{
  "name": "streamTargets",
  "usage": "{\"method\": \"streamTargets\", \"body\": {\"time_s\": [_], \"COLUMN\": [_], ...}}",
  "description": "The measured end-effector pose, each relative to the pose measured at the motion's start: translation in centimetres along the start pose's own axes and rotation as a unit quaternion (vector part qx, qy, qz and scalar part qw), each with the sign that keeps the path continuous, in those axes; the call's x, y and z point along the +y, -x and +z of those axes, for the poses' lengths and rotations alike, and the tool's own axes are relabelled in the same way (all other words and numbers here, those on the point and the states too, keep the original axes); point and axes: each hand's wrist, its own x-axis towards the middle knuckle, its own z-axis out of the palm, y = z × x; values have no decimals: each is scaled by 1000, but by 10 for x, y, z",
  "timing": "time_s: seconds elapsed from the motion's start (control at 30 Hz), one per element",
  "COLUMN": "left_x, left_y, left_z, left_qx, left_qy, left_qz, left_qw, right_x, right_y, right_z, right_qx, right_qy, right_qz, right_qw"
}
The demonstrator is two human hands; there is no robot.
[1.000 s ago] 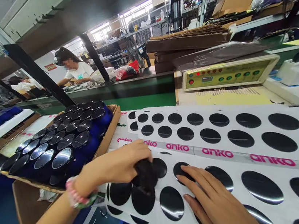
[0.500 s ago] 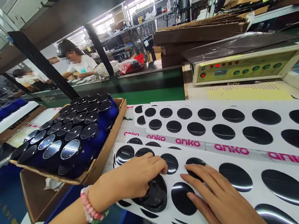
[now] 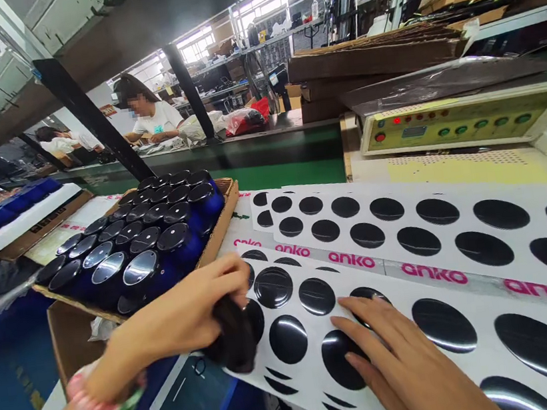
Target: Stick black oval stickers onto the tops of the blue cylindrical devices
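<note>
White sheets (image 3: 293,300) bearing glossy black oval stickers (image 3: 288,339) lie on the bench, close to my body. My left hand (image 3: 186,310), with a beaded bracelet at the wrist, is closed around a dark, motion-blurred item (image 3: 233,338) over the sheet's left edge. Flat on the sheet, my right hand (image 3: 392,344) rests with fingers spread, touching a black oval. Left of the sheets, a cardboard tray (image 3: 228,221) holds several dark blue cylinders with shiny black tops (image 3: 143,266).
More sticker sheets (image 3: 380,231) and "anko" tape (image 3: 351,260) extend to the right. Behind them stands a control box (image 3: 454,124) with buttons. Stacked cardboard (image 3: 370,61) sits beyond. People (image 3: 156,116) work across the bench. Another tray of blue items (image 3: 16,208) is far left.
My left hand has moved left with the dark item, uncovering black ovals on the sheet. My right hand stays on the sheet. The view has shifted slightly.
</note>
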Motion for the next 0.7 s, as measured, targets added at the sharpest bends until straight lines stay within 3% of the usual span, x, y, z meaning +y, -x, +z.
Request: {"method": "streamTargets", "body": {"time_s": [0.17, 0.3, 0.53, 0.63, 0.7], "left_x": [-12, -25, -24, -23, -24], "left_y": [-70, -92, -97, -77, -50], "left_z": [21, 22, 22, 13, -2], "left_qx": [-134, -179, -187, -157, -104], "left_qy": [-26, -2, -15, -20, -16], "left_qz": [141, 166, 165, 133, 86], "left_qw": [980, 970, 968, 978, 991], "right_x": [-7, -6, -7, -6, -5], "right_y": [-13, -13, -12, -10, -9], "right_z": [0, 3, 1, 2, 3], "right_qx": [-24, -22, -31, -31, -32], "right_qy": [-28, -27, -43, -31, -20], "right_qz": [-20, -6, 7, 3, 3], "right_qw": [999, 999, 999, 999, 999]}}
